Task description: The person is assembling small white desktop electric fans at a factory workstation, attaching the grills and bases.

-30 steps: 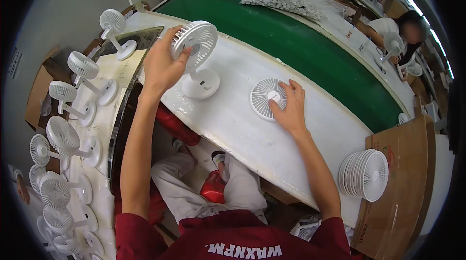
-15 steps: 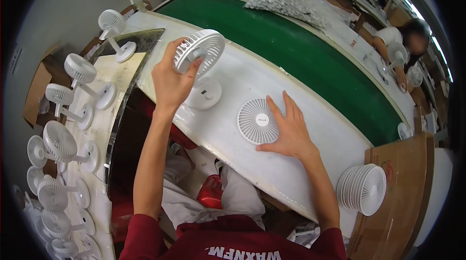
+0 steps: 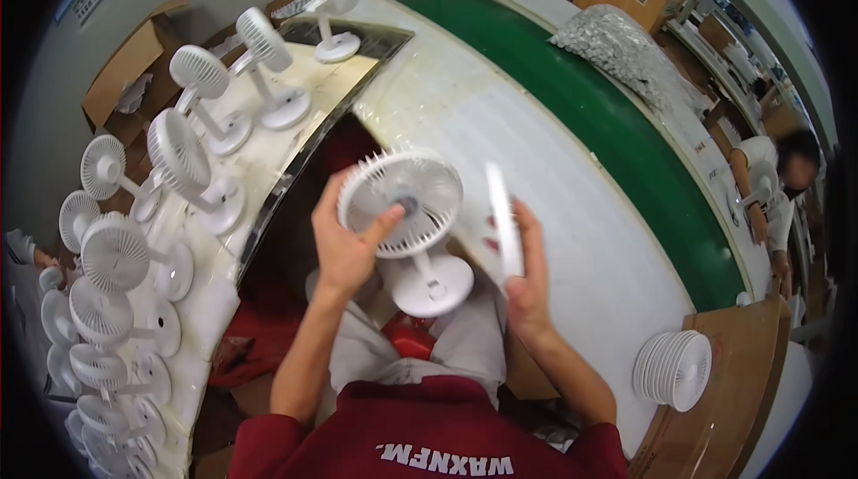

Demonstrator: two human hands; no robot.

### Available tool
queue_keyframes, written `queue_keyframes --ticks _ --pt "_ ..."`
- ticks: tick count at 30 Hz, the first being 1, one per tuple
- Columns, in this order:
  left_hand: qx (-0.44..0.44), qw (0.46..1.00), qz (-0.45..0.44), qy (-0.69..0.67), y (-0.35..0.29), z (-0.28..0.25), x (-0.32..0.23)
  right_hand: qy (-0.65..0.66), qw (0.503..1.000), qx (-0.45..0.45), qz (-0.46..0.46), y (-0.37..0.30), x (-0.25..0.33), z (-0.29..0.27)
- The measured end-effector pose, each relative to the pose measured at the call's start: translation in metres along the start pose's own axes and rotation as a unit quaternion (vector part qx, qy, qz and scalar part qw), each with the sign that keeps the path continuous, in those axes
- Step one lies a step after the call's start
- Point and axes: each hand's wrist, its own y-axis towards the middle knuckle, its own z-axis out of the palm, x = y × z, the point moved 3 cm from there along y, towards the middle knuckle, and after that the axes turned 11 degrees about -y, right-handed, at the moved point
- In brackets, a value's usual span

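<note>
A white desk fan [image 3: 436, 186] hangs over my lap, tilted, its round base toward me. My left hand [image 3: 342, 245] is closed on the rim of its head, with the thumb across the front near the hub. The blades show, with no front grille over them. To the right of the fan head, my right hand [image 3: 531, 287] grips a round white fan grille [image 3: 504, 222], seen almost edge-on and slightly blurred. Grille and fan are apart.
Several assembled white fans [image 3: 114, 251] crowd the left table. A stack of grilles [image 3: 686, 370] stands at the right by a cardboard box [image 3: 726, 403]. Beyond the white bench runs a green belt [image 3: 617, 153], with a bag [image 3: 617, 54] behind it. Another person [image 3: 764, 177] sits far right.
My right hand has picked the grille up off the bench and turned it on edge. My left hand has brought the fan off the bench toward me. The view has shifted left.
</note>
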Motion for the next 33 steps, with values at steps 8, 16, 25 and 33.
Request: queue_keyframes --ticks 8,16,25,33 --pt "-0.160 0.932 -0.234 -0.228 -0.100 -0.014 0.027 -0.129 0.988 -0.072 -0.033 -0.096 -0.076 0.073" --pt "-0.125 0.915 -0.337 -0.181 -0.151 0.001 0.033 -0.262 0.960 0.040 -0.087 -0.113 -0.034 0.026" --pt "-0.032 0.914 -0.354 -0.198 -0.176 0.020 0.054 -0.407 0.887 0.183 -0.121 -0.109 -0.028 0.004" --pt "-0.017 0.856 -0.437 -0.278 -0.179 0.033 0.056 -0.461 0.849 0.230 -0.118 -0.091 -0.014 -0.006"
